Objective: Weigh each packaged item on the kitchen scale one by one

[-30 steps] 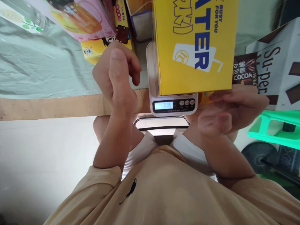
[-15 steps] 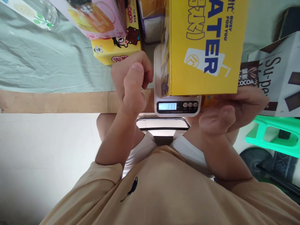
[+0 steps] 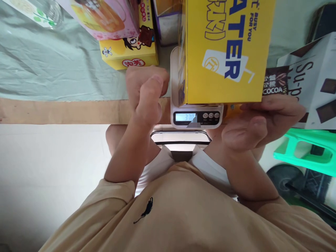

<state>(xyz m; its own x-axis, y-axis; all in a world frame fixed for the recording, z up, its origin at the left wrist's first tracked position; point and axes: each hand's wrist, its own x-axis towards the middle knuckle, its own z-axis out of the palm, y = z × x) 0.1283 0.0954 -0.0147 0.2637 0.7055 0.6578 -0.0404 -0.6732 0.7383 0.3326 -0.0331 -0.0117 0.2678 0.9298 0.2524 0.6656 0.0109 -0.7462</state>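
A large yellow box (image 3: pixel 223 80) with "WATER" lettering rests on a white digital scale (image 3: pixel 222 122). Its lit display starts with 37, and a grey patch covers part of the last digit. My left hand (image 3: pixel 147 96), fingers curled in, lies left of the scale, apart from the box. To the right, my right hand (image 3: pixel 267 120) is loosely closed, thumb bent, fingertips by the box's lower corner. Beside those fingertips is an orange packet (image 3: pixel 232 110), mostly hidden. I see nothing gripped in either hand.
A cocoa packet (image 3: pixel 275 82) and a white box (image 3: pixel 320 91) stand on the right. A yellow cartoon box (image 3: pixel 128 56), a pink box (image 3: pixel 105 21) and a purple-edged package (image 3: pixel 169 29) are at the back. A green stool (image 3: pixel 307 152) is below the table edge.
The view shifts slightly, so the table items appear a little higher and further left. My left hand has lowered slightly relative to the cartoon box. The display's last digit looks different.
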